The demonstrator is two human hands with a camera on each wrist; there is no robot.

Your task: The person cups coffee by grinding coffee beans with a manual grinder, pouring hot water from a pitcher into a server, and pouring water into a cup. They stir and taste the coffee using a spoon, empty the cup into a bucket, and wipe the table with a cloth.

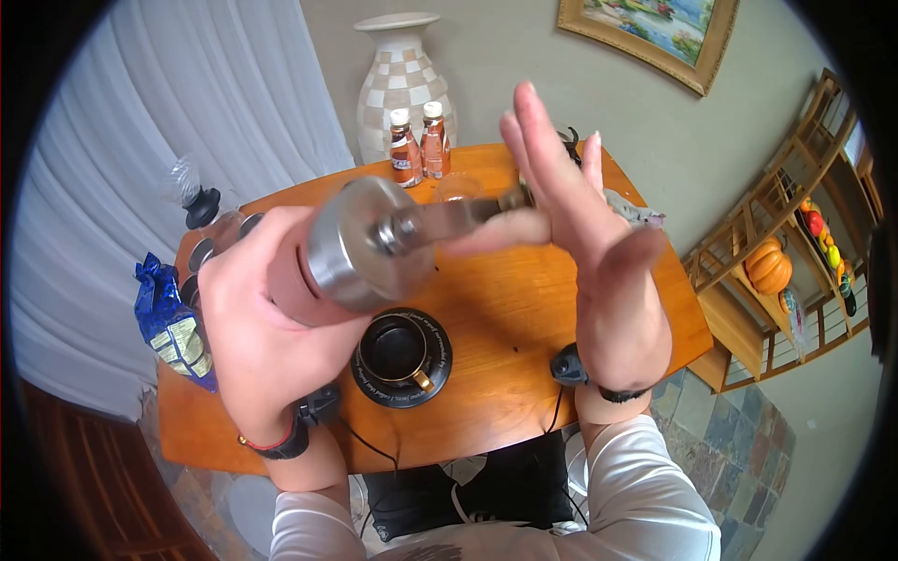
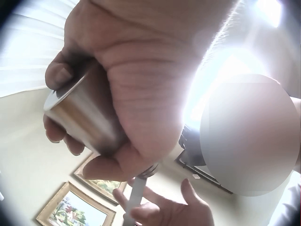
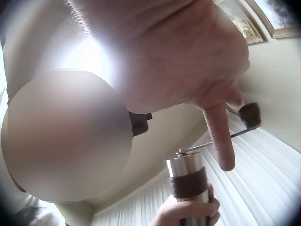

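Observation:
My left hand [image 1: 257, 318] grips a steel manual coffee grinder [image 1: 351, 248] with a brown band, raised above the table; in the left wrist view the fingers curl round its steel body [image 2: 89, 115]. From the grinder's top a metal crank [image 1: 454, 220] reaches toward my right hand [image 1: 603, 243]. That hand's fingers are extended beside the crank, and one straight finger [image 3: 218, 136] overlaps the crank arm in the right wrist view. The crank's dark knob [image 3: 250, 115] shows beyond the fingers. Below, a black cup [image 1: 395, 348] with a gold handle stands on a black saucer [image 1: 407, 400].
Two brown bottles [image 1: 405, 154] with white caps stand at the table's back edge, before a checkered vase [image 1: 402, 79]. A blue bag [image 1: 170, 323] sits at the left edge near several round containers. Beyond the wooden table [image 1: 524, 402], wooden shelves [image 1: 739, 318] stand to the right.

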